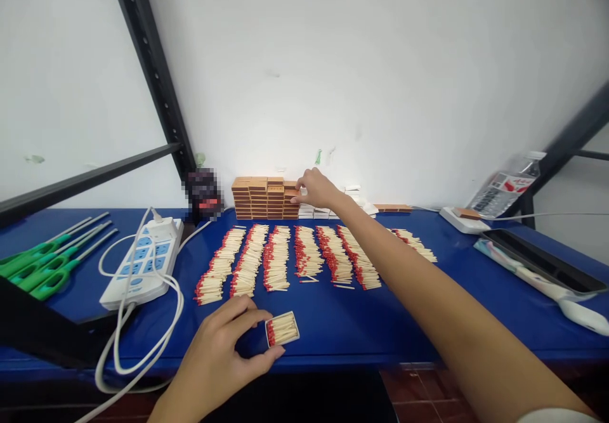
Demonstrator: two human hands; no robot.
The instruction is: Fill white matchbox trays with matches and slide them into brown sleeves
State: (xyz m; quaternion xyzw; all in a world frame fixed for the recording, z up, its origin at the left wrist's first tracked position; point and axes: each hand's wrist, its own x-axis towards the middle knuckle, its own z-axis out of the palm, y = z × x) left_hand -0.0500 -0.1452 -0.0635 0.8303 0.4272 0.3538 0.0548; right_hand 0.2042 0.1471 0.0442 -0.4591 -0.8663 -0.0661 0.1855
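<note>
My left hand (228,347) grips a small white matchbox tray (298,334) between thumb and fingers near the table's front edge. Red-headed matches (281,330) lie side by side in the tray. Farther back, my right hand (318,188) reaches to the right end of a stack of brown matchboxes (252,198), its thumb and fingers pinching an orange-brown matchbox (291,193) at the top. White trays (321,212) are piled just right of the stack, partly hidden by my right hand and forearm. Several rows of loose matches (277,264) spread across the blue table between my hands.
A white power strip (143,261) with looping cables and green-handled screwdriver-like tools (52,261) lie on the left. To the right are a plastic bottle (509,185), a white adapter box (464,220), a black tray (542,258) and a white-handled item (542,283). Black shelf posts (152,61) flank the table.
</note>
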